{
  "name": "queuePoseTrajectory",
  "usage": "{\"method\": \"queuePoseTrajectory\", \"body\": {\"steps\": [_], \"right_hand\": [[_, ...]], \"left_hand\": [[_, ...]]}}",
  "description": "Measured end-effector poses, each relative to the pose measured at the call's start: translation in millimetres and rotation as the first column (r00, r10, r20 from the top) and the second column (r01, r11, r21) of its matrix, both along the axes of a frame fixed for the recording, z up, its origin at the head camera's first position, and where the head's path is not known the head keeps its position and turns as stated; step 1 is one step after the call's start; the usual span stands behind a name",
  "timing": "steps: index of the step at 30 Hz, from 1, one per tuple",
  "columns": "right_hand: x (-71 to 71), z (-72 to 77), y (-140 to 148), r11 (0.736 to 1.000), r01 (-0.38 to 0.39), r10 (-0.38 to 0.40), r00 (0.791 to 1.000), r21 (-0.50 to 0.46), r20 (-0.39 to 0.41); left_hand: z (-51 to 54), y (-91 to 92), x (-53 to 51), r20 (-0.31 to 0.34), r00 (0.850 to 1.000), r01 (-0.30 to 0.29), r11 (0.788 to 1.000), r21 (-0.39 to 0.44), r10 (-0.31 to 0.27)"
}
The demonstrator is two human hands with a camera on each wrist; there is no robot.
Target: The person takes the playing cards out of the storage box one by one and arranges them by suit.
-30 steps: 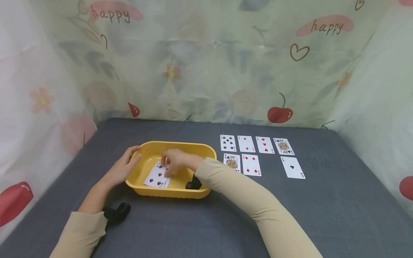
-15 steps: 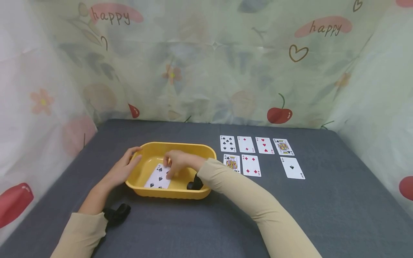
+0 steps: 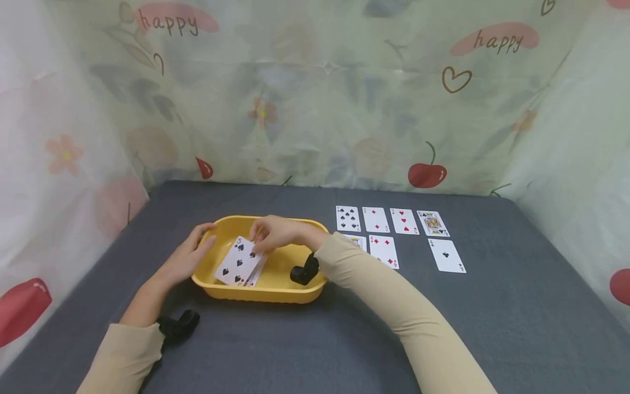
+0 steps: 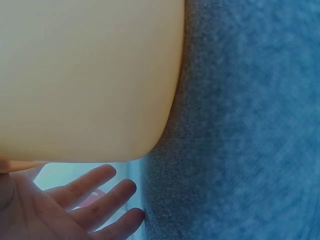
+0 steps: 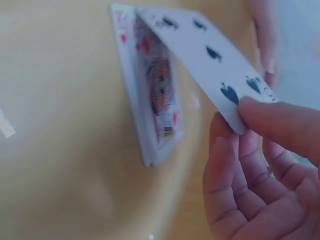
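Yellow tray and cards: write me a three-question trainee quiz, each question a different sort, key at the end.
1. Name the card that the right hand pinches.
2. True or false: the ace of clubs lies outside the yellow tray.
3. Count: how many cards make up the far row of cards on the table?

Key:
1. Five of spades.
2. True.
3. Four.

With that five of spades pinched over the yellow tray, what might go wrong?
The five of spades is pinched near one end by the right hand, so it might slip or bend. Its far end is close to the stack of cards and could drag them. In the head view, the right sleeve hides part of a face card and might brush it.
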State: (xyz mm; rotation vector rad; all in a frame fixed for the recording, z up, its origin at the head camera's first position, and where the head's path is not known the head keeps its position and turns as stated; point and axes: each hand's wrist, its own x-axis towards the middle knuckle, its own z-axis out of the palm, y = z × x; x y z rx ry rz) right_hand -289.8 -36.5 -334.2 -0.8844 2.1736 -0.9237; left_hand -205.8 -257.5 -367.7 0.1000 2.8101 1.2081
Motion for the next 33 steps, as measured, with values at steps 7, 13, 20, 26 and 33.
{"method": "queuePoseTrajectory", "body": {"steps": [7, 13, 20, 26, 33], "right_hand": [[-0.2, 13.3, 15, 0.995, 0.058, -0.059, 0.998, -0.085, -0.012], [-2.3, 19.1, 30, 0.988, 0.087, -0.092, 0.995, -0.126, -0.033], [-2.2, 24.8, 50, 0.983, 0.132, -0.139, 0.989, -0.126, -0.049], [-3.0, 27.0, 70, 0.964, 0.196, -0.201, 0.98, -0.181, -0.008], [-4.3, 28.8, 97, 0.929, 0.273, -0.272, 0.961, -0.249, 0.041]], "left_hand": [[-0.3, 0.1, -1.4, -0.01, 1.0, 0.006, 1.0, -0.004, -0.006], [-0.4, -0.2, -1.5, -0.014, 1.0, 0.005, 1.0, -0.004, -0.005], [-1.0, -1.2, -1.8, -0.013, 1.0, 0.011, 1.0, 0.0, -0.011], [-1.4, -1.9, -1.3, -0.005, 1.0, 0.007, 1.0, -0.008, -0.007], [0.0, -0.9, -0.7, -0.003, 1.0, 0.007, 1.0, -0.006, -0.007]]}}
